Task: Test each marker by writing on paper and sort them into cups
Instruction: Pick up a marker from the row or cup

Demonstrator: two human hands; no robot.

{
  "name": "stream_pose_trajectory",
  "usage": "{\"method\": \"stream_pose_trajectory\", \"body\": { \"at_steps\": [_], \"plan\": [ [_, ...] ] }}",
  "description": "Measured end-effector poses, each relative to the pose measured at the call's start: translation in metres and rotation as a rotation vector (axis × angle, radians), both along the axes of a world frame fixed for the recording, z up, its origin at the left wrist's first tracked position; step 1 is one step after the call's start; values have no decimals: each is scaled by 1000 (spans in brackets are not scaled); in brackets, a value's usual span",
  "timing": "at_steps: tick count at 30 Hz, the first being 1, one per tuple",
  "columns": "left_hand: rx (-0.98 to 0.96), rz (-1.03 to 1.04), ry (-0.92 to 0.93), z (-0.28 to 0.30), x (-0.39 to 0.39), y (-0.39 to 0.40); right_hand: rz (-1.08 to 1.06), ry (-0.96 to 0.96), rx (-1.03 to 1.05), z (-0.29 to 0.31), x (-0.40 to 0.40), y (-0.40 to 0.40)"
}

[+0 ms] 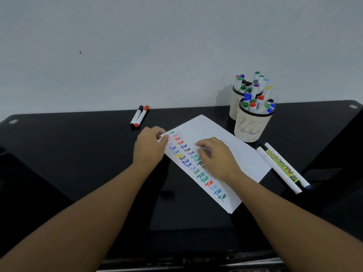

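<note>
A white paper sheet (231, 150) lies at an angle on the black table (78, 154), with two columns of coloured "Test" words down its left side. My left hand (150, 149) is at the sheet's left corner, thumb and fingers pinching its white edge. My right hand (215, 157) rests on the middle of the sheet, its bent fingers touching the paper; no marker shows in it. A black marker and a red marker (139, 116) lie side by side at the table's back edge. Three long markers (282, 165) lie right of the sheet.
Two cream mesh cups, the near cup (252, 126) and the far cup (236, 103), stand at the back right against the wall, both filled with several capped markers. The table's right end drops away beyond the long markers.
</note>
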State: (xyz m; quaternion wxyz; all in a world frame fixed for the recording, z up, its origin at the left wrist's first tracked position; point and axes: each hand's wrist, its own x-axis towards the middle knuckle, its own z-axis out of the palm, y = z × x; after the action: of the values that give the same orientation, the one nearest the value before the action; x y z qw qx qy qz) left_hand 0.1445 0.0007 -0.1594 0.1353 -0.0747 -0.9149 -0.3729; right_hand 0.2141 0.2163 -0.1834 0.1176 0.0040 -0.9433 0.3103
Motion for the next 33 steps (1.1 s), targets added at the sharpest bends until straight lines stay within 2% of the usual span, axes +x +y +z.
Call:
{"method": "stream_pose_trajectory", "body": {
  "at_steps": [3,5,8,13,20,25,33],
  "plan": [
    [-230,122,69,4,-32,-13,-1,10,1,-1,-1,1],
    [-345,189,15,4,-50,-22,2,14,-5,-3,-1,2],
    [-415,214,-136,1,-68,-30,2,17,-8,-5,-3,3],
    [-429,196,-167,-2,-81,-32,-2,17,-19,-7,-3,4],
    [-334,176,-4,-6,-80,-37,-2,17,-21,-6,-2,3],
    [-317,142,48,-10,-72,-34,-4,9,-9,-5,-3,2],
    [-379,211,-53,-1,-69,-23,-13,2,-25,-3,-1,2]
  ]
}}
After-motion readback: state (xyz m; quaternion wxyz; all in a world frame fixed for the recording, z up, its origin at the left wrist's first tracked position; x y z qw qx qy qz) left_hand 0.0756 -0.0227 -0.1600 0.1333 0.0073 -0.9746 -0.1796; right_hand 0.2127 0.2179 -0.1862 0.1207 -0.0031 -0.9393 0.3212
